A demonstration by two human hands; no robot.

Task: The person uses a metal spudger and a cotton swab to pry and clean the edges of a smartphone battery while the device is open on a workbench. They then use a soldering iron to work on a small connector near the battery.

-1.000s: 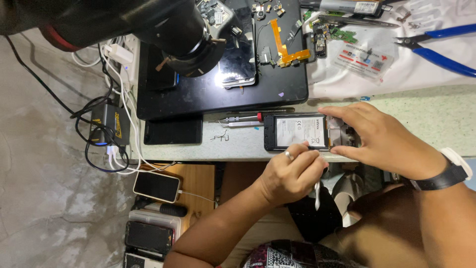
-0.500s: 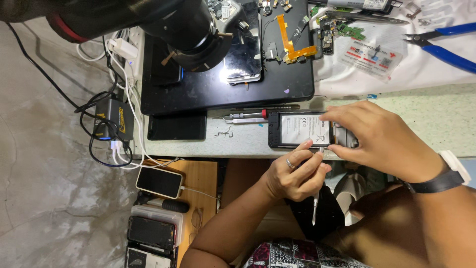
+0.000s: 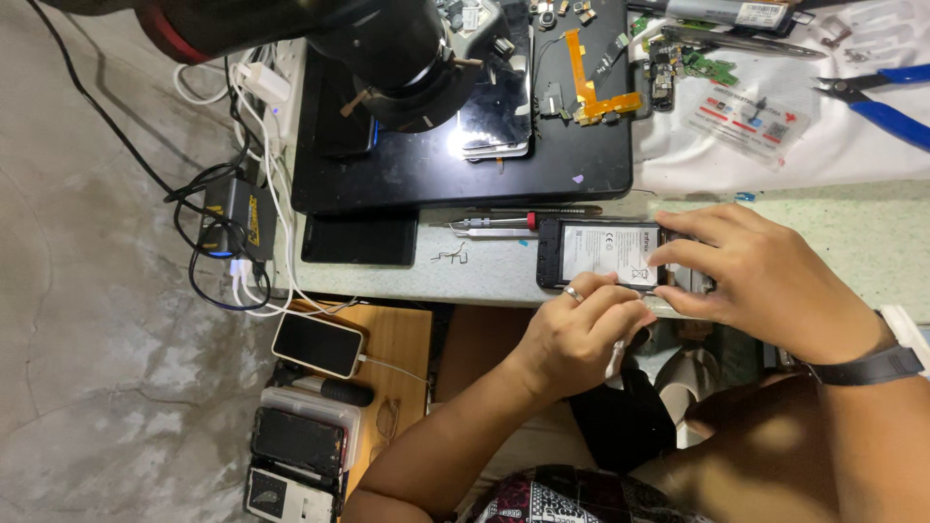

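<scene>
An opened phone with its white battery showing lies at the near edge of the pale bench. My right hand rests over its right half, fingers pinching and pressing the frame. My left hand, with a ring on one finger, sits just below the phone's near edge and grips a thin white-handled tool that points down and away from the phone. A black watch strap circles my right wrist.
A microscope head hangs over a black mat holding another phone and an orange flex cable. Tweezers and a red-handled screwdriver lie left of the opened phone. Blue pliers lie far right. Cables, a charger and several phones sit left, below the bench.
My left hand has turned the thin tool so it hangs lower, below the bench edge. The right hand keeps its hold on the phone. The view has shifted slightly.
</scene>
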